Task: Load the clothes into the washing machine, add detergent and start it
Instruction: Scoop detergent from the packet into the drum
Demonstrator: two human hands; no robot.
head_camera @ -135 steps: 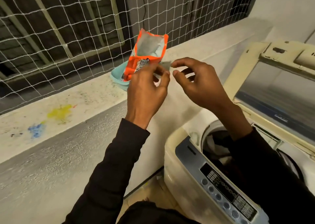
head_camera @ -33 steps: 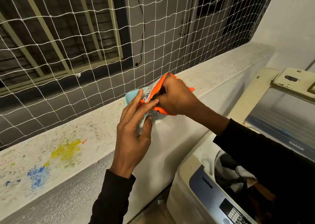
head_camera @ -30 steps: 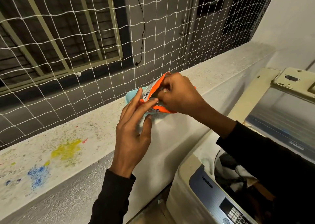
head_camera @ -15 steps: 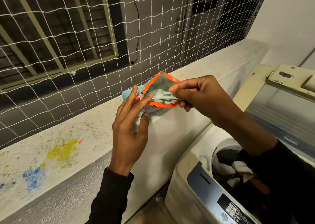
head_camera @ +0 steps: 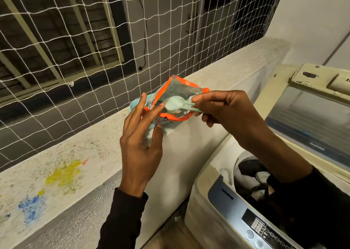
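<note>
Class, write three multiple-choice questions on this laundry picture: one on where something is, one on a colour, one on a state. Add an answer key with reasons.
1. Where does the detergent pouch sit?
A. On the ledge by the net
B. Inside the drum
C. On the floor

2. What colour is the scoop?
A. Red
B. Pale green
C. Black

3. How is the washing machine lid?
A. Shut flat
B. Removed
C. Raised open

Key:
1 A, the pouch stands on the ledge, steadied by the left hand.
2 B, the scoop pinched by the right hand is pale green.
3 C, the lid stands up and clothes show in the drum.
</note>
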